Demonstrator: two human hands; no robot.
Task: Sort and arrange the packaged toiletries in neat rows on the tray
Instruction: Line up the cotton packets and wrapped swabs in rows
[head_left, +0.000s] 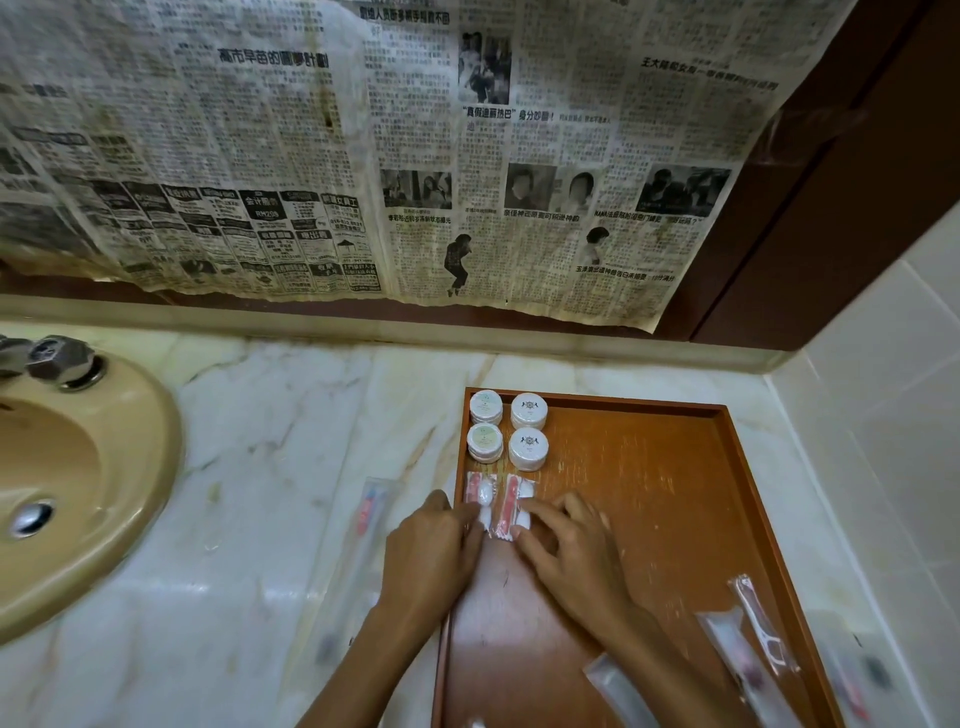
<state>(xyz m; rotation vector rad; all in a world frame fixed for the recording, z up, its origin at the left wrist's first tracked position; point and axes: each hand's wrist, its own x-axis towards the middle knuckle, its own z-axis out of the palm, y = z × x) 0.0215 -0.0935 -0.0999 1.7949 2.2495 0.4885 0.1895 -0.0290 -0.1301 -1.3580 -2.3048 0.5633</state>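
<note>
Two small packets (501, 506) with red and white things inside lie side by side on the wooden tray (675, 499), between the hands. The left hand (436, 551) touches one with bent fingers; the right hand (566, 545) presses the other. Four round white soaps (508, 430) sit just behind.

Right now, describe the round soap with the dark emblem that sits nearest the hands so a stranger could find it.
Find the wooden tray on the marble counter. Its far left corner holds four round wrapped soaps in a two-by-two block. Yours is the soap with the dark emblem in the right column, nearer row; its left neighbour has a pale green label.
</note>
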